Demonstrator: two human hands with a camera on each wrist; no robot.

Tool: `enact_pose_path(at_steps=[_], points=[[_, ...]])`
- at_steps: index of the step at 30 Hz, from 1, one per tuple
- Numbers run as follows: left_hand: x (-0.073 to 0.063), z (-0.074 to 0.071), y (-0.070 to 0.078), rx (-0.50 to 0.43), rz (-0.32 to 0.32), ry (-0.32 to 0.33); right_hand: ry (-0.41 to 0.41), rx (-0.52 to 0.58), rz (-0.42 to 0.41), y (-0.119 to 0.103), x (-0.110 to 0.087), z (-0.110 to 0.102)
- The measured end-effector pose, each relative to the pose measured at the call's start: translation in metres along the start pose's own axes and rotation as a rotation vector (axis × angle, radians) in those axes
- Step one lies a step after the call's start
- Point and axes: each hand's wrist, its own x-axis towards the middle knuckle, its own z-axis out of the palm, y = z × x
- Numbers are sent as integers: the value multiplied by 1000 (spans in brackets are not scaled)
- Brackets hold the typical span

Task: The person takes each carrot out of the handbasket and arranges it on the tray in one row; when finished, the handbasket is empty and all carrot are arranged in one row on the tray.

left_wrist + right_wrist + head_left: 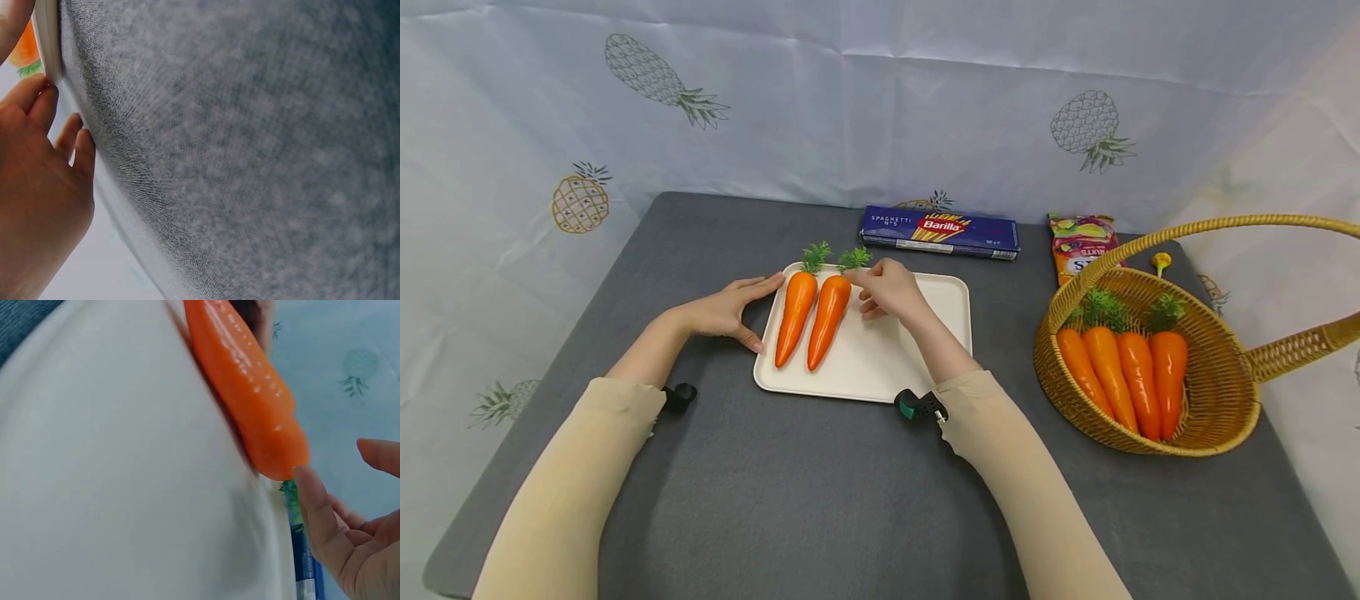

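Tray (865, 358), cream with rounded corners, lies on the dark grey surface (790, 500), bearing the left carrot (795, 319) and the right carrot (828, 322) side by side, slightly apart, in its left half, with their leafy tops at the far rim. The left hand (722, 312) has thumb and fingers spread apart along the tray's left edge, touching it. The right hand (891, 292) is over the tray, its thumb and fingers parted and clamped on nothing; one fingertip is at the leafy end of the right carrot, though whether it touches cannot be told. Beyond the tray lies a blue Barilla spaghetti box (940, 232). To the right stands a wicker basket (1225, 392) holding four more carrots (1108, 367); a colourful snack packet (1078, 242) and a small yellow object (1161, 262) lie behind it.
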Motion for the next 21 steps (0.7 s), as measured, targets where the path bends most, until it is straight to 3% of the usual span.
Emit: enact_pose_path(at_steps=[9, 21], points=[[2, 1, -2, 3, 18, 6, -13, 59, -76, -14, -16, -24], [1, 0, -2, 7, 14, 4, -22, 15, -254, -41, -64, -64]])
